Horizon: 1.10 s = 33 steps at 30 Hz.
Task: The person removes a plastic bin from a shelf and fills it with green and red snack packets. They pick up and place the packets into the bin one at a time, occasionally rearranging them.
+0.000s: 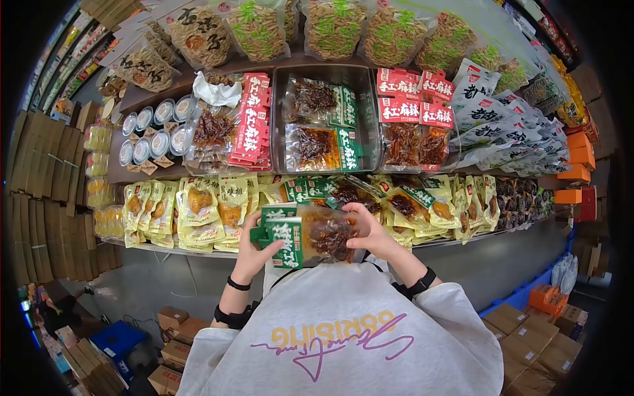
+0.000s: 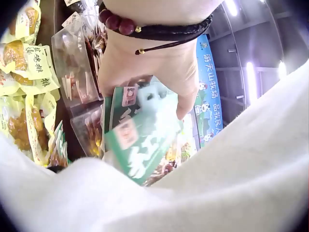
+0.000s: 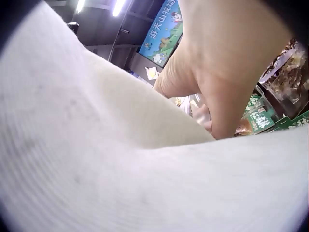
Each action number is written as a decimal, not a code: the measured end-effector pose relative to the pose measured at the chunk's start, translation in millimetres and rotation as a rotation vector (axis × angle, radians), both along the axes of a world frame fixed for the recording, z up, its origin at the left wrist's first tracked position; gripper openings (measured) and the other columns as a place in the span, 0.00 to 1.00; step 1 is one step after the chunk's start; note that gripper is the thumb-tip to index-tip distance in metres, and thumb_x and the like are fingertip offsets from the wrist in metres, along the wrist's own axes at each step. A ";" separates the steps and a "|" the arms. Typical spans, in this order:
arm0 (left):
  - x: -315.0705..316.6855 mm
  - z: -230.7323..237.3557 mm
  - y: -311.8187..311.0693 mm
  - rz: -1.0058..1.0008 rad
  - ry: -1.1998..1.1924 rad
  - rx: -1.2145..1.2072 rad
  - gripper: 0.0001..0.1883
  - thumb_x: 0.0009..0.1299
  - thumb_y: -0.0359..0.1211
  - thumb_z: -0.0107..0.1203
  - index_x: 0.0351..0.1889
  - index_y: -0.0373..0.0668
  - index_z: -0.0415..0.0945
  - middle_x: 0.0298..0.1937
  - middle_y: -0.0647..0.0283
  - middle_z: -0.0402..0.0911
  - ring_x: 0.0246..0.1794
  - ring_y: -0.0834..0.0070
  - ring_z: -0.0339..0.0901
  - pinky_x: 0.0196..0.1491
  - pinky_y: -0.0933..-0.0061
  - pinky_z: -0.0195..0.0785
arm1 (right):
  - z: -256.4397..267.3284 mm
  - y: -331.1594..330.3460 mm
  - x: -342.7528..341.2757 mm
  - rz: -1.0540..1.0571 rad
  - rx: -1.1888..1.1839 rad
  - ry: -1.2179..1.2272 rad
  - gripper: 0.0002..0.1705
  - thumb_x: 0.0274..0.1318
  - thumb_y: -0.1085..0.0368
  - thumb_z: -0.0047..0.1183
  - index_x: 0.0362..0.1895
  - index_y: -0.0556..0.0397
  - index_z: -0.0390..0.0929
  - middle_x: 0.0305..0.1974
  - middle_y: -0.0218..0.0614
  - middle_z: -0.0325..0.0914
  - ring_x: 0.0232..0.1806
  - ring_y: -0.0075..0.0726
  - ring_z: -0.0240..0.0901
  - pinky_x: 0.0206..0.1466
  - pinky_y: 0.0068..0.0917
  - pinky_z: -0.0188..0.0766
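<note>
Clear snack packs (image 1: 323, 239) with green labels and dark, reddish-brown food are held between both hands, in front of the person's shirt. My left hand (image 1: 251, 254) grips their green-labelled end, thumb across the front. In the left wrist view, at least two green labels (image 2: 140, 152) overlap at slightly different angles under that hand. On the opposite end, my right hand (image 1: 378, 239) pinches the clear plastic between thumb and fingers. The right wrist view shows the right hand (image 3: 212, 92) mostly from behind, with its fingertips largely hidden by the sleeve.
Beyond the hands, a dark bin (image 1: 281, 142) holds two green-labelled packs. Red-labelled packs (image 1: 251, 122) stand left of it, more (image 1: 419, 115) right. Yellow pouches (image 1: 205, 208) line the display's front edge. Cardboard boxes (image 1: 528, 343) sit on the floor behind right.
</note>
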<state>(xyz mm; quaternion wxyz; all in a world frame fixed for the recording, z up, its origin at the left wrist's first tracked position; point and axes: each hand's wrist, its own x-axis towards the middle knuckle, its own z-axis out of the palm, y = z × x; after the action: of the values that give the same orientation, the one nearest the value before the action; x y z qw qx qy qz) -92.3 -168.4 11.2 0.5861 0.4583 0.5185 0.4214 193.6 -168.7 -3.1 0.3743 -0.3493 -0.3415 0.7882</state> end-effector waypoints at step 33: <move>-1.4 -23.4 34.4 -0.335 0.205 0.025 0.22 0.60 0.29 0.60 0.53 0.40 0.70 0.46 0.63 0.78 0.46 0.78 0.74 0.50 0.75 0.67 | -41.4 -18.2 -4.4 0.032 0.118 -0.350 0.45 0.49 0.62 0.63 0.65 0.59 0.51 0.60 0.41 0.60 0.63 0.33 0.55 0.65 0.29 0.53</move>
<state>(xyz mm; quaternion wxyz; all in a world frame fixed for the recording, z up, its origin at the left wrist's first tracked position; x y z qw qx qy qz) -93.7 -134.0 -12.2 0.5864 0.5859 0.4868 0.2757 189.2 -187.0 -44.5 0.3165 -0.4530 -0.4525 0.7000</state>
